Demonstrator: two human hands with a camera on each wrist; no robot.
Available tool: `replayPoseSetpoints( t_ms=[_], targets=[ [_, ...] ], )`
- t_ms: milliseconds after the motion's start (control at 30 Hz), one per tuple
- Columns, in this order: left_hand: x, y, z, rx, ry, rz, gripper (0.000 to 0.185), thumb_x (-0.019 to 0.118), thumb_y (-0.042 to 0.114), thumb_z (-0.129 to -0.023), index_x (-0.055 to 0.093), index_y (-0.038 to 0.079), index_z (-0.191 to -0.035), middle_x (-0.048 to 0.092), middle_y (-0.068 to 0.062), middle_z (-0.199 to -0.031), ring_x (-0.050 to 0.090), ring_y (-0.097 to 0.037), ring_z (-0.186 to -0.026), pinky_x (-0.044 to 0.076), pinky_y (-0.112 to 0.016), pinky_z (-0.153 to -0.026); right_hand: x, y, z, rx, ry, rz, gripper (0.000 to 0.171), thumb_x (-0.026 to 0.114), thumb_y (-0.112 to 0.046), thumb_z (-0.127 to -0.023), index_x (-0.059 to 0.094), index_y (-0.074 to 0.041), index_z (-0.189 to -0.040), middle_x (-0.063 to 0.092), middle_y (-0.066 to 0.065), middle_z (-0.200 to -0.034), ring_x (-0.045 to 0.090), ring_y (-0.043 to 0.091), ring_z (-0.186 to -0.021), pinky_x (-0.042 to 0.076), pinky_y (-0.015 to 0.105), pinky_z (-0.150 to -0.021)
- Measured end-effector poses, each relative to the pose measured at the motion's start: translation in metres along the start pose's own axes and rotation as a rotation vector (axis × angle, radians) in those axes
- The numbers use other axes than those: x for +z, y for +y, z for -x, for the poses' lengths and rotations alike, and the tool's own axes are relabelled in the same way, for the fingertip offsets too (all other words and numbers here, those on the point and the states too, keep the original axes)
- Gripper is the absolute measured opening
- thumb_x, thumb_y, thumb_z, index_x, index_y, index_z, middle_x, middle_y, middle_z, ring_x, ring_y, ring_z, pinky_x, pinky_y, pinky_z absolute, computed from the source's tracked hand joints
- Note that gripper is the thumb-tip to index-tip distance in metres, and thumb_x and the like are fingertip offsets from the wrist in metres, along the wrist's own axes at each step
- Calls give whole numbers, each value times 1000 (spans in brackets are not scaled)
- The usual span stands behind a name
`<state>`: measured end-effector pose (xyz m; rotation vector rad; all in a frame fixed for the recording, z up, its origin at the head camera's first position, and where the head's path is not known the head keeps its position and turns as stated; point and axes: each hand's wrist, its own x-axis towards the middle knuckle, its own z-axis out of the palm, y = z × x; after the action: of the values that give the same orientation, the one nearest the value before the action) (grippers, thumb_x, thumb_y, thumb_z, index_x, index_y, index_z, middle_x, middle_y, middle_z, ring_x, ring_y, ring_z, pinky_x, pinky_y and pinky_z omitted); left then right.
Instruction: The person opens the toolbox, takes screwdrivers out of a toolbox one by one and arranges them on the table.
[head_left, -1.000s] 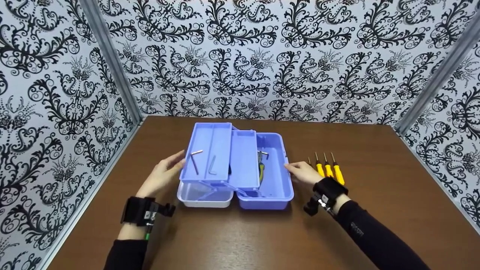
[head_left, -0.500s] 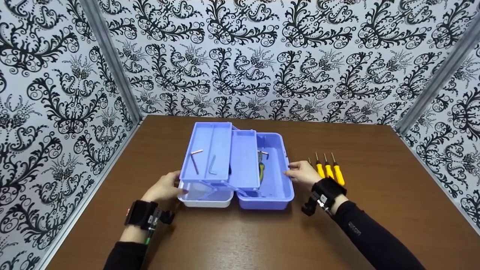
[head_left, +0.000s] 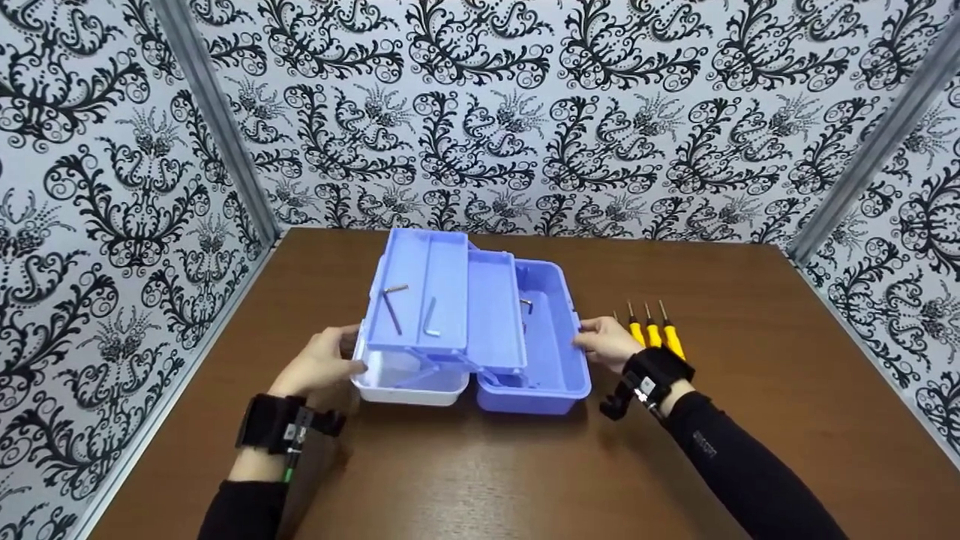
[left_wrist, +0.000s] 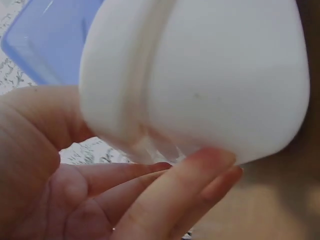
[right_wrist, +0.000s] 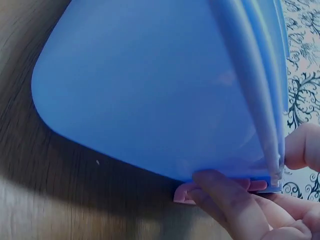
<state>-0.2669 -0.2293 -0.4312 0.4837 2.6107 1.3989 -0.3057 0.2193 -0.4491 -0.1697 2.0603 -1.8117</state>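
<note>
A toolbox lies unfolded in the head view, with a blue-violet base (head_left: 529,403) on the right and a whitish lid (head_left: 409,397) on the left. Two linked trays, an upper tray (head_left: 409,259) and a lower tray (head_left: 491,319), stand out over the lid. A reddish-brown hex key (head_left: 392,312) and a silver hex key (head_left: 430,318) lie in the upper tray. My left hand (head_left: 319,364) grips the lid's outer edge, thumb over the rim, fingers against the outer wall. My right hand (head_left: 609,343) pinches the base's right rim beside a pink latch (right_wrist: 183,194).
Several yellow-handled screwdrivers (head_left: 672,341) lie on the brown table (head_left: 480,480), just right of my right hand. A small bent metal tool (head_left: 529,304) shows in the base, partly covered by the lower tray. Patterned walls (head_left: 480,135) enclose the table.
My left hand has moved down from the upper tray's side to the lid's edge. Both trays have risen slightly and shifted right, covering the yellow-handled pliers in the base. The right hand keeps its hold.
</note>
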Motion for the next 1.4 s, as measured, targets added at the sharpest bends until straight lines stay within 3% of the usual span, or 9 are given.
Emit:
replayPoseSetpoints(
  t_ms=[133,267,400,533,900,1000,1100,1233,1400],
  targets=[
    [-5,9,0,-4,-14,5,61,60,-6,-76,51,-8,-137,72,-22,-110,71,-26,-94,57,-27,-76,-3,3,-4,-1,-16,6,53,46,6,-87,38,24,-136,69,11,-106,65,10,-89,56,24,-80],
    [-7,14,0,8,-18,-9,62,59,-7,-76,51,-8,-138,72,-22,-110,71,-26,-96,57,-28,-79,-5,1,-3,-6,-39,5,54,46,7,-86,37,25,-136,70,4,-94,61,4,-76,55,19,-73],
    [-8,24,1,22,-3,-22,63,59,-7,-76,50,-8,-139,71,-24,-113,71,-30,-99,58,-30,-80,-8,-1,-1,-5,-58,-7,54,46,9,-86,35,26,-136,55,-10,-66,43,-3,-54,40,11,-55],
    [-8,39,1,29,24,-60,65,61,-4,-77,48,-8,-140,71,-24,-113,71,-32,-99,59,-36,-84,-12,0,0,-9,-53,-7,52,46,11,-86,37,26,-134,38,-13,-56,30,-3,-47,25,12,-46],
    [-9,52,-3,40,51,-163,66,63,-2,-78,47,-6,-142,71,-23,-113,72,-27,-91,60,-33,-75,-11,1,2,-5,-55,-34,55,44,10,-86,33,26,-137,35,-14,-56,32,-3,-52,39,12,-56],
    [-10,49,-2,59,55,-168,66,63,-2,-78,47,-8,-141,71,-24,-113,72,-29,-94,60,-35,-78,-11,2,2,1,-73,-41,55,43,10,-87,31,26,-139,55,-11,-67,49,-2,-62,50,16,-67],
    [-9,45,-1,82,64,-170,65,62,-2,-77,48,-10,-140,71,-24,-113,72,-31,-97,60,-39,-82,-11,3,1,5,-84,-41,56,42,9,-88,30,25,-140,70,2,-94,63,5,-84,55,23,-80],
    [-8,40,0,88,68,-160,63,62,-2,-77,49,-9,-139,70,-24,-116,71,-33,-102,59,-42,-85,-12,4,-1,4,-83,-26,57,44,7,-88,31,24,-140,68,15,-114,65,11,-96,56,26,-84],
    [-6,32,0,70,54,-120,64,61,-2,-77,50,-6,-140,71,-22,-116,71,-30,-101,59,-34,-83,-12,5,-1,5,-85,-21,56,45,6,-88,31,25,-140,68,15,-114,65,9,-94,56,25,-83]
  ],
)
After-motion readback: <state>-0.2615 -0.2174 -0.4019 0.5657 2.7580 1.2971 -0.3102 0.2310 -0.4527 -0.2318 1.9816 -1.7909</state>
